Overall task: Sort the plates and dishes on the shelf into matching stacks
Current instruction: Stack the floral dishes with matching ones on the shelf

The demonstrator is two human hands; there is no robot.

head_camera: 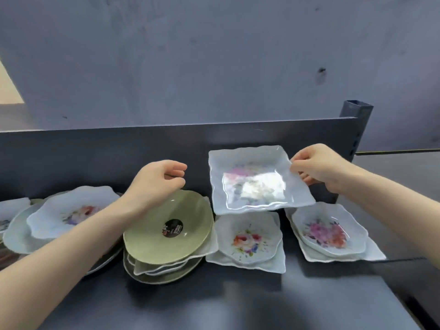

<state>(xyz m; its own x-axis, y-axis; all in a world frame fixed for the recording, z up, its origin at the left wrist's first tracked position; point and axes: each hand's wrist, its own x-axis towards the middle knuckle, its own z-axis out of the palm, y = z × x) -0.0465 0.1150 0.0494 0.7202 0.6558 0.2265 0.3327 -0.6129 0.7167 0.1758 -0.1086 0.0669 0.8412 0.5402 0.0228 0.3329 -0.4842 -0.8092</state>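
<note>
as a person sorts crockery on a dark shelf [238, 301], the right hand [316, 166] pinches the right rim of a square white floral dish [259, 181], holding it tilted in the air above a stack of floral dishes [247, 241] at centre. the left hand [157, 179] hovers loosely curled and empty over a green round plate [166, 227] topping a mixed pile. another floral stack [331, 234] sits to the right, more white plates [69, 214] to the left. the dish looks stiff, glossy and breakable, likely slippery at a thin edge; a second hand on the opposite rim would steady it.
</note>
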